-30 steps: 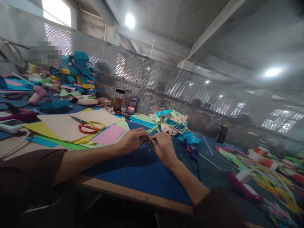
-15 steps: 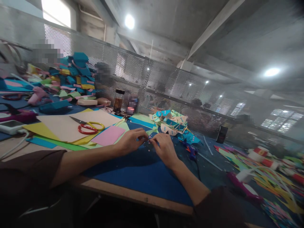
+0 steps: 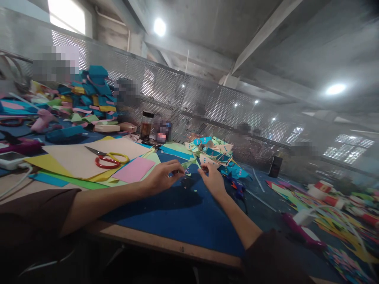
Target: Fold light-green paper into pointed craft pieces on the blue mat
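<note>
Above the blue work surface [image 3: 166, 221], my left hand [image 3: 167, 175] is closed, thumb and fingers curled into a pinch. Whatever sits at its fingertips is too small to make out. Tiny pale and pink bits [image 3: 187, 172] show just beside those fingertips. My right hand [image 3: 213, 179] is also closed, its fingers bent towards the thumb a short way to the right. A light green paper piece [image 3: 189, 162] lies just behind the gap between my hands; whether either hand grips it I cannot tell. Past my right hand is a heap of dotted folded paper pieces [image 3: 214, 152].
Scissors [image 3: 111, 157] with red and yellow handles rest on paper sheets [image 3: 74, 157], near a pink sheet [image 3: 134, 169]. A blue glue gun [image 3: 238, 187] is right of my hand. A jar [image 3: 146, 126] stands behind. Coloured paper strips [image 3: 334, 225] lie far right.
My hands have parted: their fingertips met before, and now the right hand is a little further right. More of the light green paper shows between them.
</note>
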Demonstrator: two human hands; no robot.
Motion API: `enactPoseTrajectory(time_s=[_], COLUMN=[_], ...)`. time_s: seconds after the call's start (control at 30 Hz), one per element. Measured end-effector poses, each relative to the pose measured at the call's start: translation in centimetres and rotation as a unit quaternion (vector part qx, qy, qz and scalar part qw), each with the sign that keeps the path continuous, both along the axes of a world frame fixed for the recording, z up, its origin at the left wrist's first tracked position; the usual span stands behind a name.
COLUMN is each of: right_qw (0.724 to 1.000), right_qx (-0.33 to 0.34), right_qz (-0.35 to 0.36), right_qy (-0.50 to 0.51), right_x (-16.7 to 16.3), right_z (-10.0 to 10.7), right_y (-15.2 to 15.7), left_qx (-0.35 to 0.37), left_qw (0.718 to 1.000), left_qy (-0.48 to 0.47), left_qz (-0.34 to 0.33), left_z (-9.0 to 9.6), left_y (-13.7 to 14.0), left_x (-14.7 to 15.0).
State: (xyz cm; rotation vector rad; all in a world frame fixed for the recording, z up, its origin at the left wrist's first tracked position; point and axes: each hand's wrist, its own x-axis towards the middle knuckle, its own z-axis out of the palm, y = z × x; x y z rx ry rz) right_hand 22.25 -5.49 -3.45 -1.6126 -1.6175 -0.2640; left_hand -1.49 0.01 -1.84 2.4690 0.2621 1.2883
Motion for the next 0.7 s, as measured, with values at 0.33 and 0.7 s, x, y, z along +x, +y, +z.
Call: enactPoseTrajectory(time_s=[0.33,0.7], right_qw=[0.999,0.991], right_qx=[0.001,0.037], right_qz=[0.007,0.075], right_qy=[0.042,0.101], right_x=[0.6,0.0], right_z=[-0.3,1.0], right_y=[0.3,0.1], left_qx=[0.009,0.012], left_qw=[0.999,0.999], left_qy=[0.005,-0.036], left_qz=[-0.038,-0.034], left_z=[0.2,2.3], left_y=[-0.6,-1.4], left_x=[-0.1,-0.7])
